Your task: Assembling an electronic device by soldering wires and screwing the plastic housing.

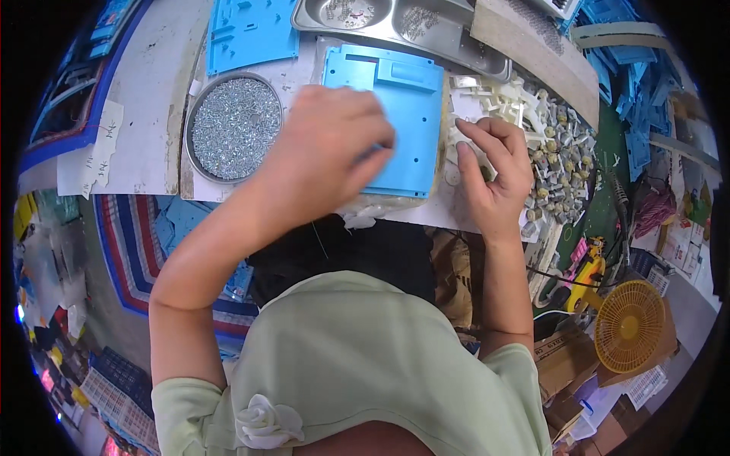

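Note:
A light blue plastic panel (411,129) with a raised rectangular frame and small holes lies on a clear plastic bag on the bench. Smeared by motion, my left hand (327,148) is over the panel's left side, its fingers bent; whether they hold anything is hidden. My right hand (498,163) is just right of the panel, beside white plastic parts (494,99). Its thumb and index finger are curved and apart, with nothing visible between them. Left of my left hand stands a round metal dish (236,125) full of small silvery screws.
A metal tray (380,19) with compartments of small parts sits at the back. Another blue panel (251,34) lies back left. Small metal-and-plastic parts (559,163) are heaped at the right. A yellow fan (630,325) stands lower right. A striped sheet (137,243) hangs left.

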`<state>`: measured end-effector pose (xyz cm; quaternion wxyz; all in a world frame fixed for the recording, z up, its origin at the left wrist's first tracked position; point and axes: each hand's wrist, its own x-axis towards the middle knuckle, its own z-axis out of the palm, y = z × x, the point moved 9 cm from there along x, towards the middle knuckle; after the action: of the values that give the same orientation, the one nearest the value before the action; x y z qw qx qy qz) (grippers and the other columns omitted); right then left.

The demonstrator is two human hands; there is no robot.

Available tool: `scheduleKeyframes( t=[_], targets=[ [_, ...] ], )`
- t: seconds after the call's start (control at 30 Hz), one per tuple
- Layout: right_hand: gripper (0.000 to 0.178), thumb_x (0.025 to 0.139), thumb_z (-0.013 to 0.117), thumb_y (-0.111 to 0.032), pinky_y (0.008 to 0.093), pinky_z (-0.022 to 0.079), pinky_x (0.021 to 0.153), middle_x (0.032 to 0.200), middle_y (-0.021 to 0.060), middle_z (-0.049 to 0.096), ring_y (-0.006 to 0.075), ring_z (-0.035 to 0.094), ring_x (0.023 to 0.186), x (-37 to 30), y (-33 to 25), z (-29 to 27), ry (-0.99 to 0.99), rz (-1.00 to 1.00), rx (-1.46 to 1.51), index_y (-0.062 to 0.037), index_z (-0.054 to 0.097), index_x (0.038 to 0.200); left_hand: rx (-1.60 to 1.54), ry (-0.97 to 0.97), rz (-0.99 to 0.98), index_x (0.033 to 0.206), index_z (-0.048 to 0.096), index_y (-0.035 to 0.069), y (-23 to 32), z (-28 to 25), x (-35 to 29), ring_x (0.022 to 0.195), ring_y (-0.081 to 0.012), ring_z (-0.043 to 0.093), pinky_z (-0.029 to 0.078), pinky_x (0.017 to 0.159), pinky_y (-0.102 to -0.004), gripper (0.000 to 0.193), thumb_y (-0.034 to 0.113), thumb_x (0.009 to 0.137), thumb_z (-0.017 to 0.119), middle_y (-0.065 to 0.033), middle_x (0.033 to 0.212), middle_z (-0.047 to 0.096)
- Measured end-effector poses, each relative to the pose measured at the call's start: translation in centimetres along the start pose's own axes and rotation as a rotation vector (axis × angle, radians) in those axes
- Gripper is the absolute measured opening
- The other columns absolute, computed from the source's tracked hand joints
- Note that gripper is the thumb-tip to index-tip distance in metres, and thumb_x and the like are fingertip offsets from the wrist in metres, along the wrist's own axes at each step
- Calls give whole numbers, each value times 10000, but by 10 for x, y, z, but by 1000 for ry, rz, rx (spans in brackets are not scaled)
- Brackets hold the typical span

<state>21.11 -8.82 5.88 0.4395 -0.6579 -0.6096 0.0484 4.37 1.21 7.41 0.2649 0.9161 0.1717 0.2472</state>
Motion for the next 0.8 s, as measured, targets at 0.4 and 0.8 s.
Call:
scheduleKeyframes(
  t=[0.4, 0.8],
  targets=[
    [225, 800, 753, 12, 337, 493, 748, 953, 101, 669, 250, 620, 871, -6, 6, -19, -7, -8, -47, -40, 777, 1017, 274, -97, 110, 1019, 727, 110, 34, 38, -11, 853, -205, 573, 383, 869, -437, 246, 116, 776, 770, -7, 974, 626],
    [423, 989, 653, -281, 359, 474, 996, 1116, 127, 722, 274, 657, 1075, 162, 22, -49, 63, 219, 1168, 28, 621, 1277, 655, 4, -479, 981, 738, 113, -91, -63, -80, 1009, -263, 622, 393, 926, -462, 153, 196, 853, 749, -36, 1021, 670]
  ],
)
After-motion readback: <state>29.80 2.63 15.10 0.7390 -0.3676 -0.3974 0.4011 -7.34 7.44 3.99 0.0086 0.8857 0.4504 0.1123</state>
